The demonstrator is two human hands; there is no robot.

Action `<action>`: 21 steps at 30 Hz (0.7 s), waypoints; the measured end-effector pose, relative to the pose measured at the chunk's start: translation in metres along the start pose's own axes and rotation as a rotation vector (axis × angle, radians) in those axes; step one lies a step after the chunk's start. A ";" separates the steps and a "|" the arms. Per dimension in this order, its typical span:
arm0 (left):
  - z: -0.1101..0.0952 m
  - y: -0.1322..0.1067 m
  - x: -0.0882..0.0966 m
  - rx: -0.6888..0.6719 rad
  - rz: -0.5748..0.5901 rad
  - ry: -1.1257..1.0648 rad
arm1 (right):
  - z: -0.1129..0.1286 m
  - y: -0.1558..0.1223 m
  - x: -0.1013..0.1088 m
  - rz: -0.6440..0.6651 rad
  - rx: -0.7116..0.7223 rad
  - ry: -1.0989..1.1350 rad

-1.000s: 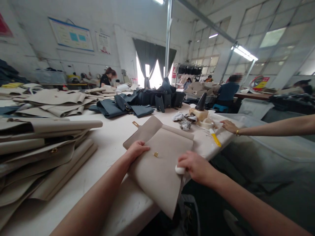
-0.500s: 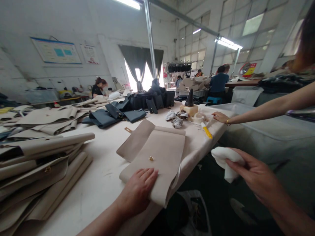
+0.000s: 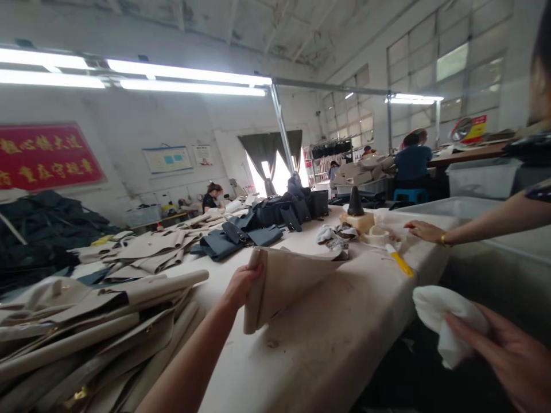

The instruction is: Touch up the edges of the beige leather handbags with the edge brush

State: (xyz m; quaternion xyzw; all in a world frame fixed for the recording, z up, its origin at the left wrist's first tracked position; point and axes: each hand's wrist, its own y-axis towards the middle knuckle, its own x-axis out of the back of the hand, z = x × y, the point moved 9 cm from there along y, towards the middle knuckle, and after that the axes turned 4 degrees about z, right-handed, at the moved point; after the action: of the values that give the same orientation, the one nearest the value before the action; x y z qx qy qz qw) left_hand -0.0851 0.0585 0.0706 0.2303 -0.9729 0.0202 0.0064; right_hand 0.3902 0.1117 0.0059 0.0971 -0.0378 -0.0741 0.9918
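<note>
Beige leather bag panel [image 3: 293, 284]: curled on edge above the white worktop [image 3: 327, 350], tilted, near edge raised, far corner pointing toward the crumpled rags [image 3: 333, 236]. Left hand [image 3: 243, 285]: grip closed on the panel's near edge, fingers wrapped over the rim. Right hand [image 3: 508, 355]: off the worktop at lower right, grip pressed around a bunched white cloth [image 3: 443, 324].

Beyond the panel, a co-worker's hand [image 3: 424, 231] with a gold bracelet rests flat on the worktop beside a yellow-handled tool [image 3: 399, 260]. Behind these, a black cone [image 3: 355, 205] stands on a cream block. To the left lies a stack of beige panels [image 3: 86, 332]. Farther along the worktop are dark blue bags [image 3: 267, 228]. A seated person in a blue top [image 3: 413, 163] works at the far right.
</note>
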 end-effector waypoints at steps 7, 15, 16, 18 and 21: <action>0.025 0.002 -0.005 0.048 0.063 -0.105 | 0.132 -0.033 -0.184 0.126 0.847 -0.106; 0.036 0.006 -0.007 0.054 0.159 -0.203 | 0.128 -0.010 -0.241 0.050 0.948 -0.706; 0.036 0.007 -0.008 0.050 0.172 -0.202 | 0.131 -0.010 -0.224 -0.035 0.964 -0.658; 0.038 0.009 -0.006 0.067 0.155 -0.188 | 0.137 -0.021 -0.206 -0.093 1.078 -0.550; 0.041 0.013 0.004 0.094 0.075 -0.169 | 0.132 -0.033 -0.220 0.052 1.210 -0.522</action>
State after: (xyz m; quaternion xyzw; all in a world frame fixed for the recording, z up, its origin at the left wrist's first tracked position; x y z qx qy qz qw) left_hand -0.0948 0.0669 0.0298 0.1944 -0.9759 0.0464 -0.0871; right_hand 0.1573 0.0887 0.1154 0.6153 -0.3144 -0.0369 0.7219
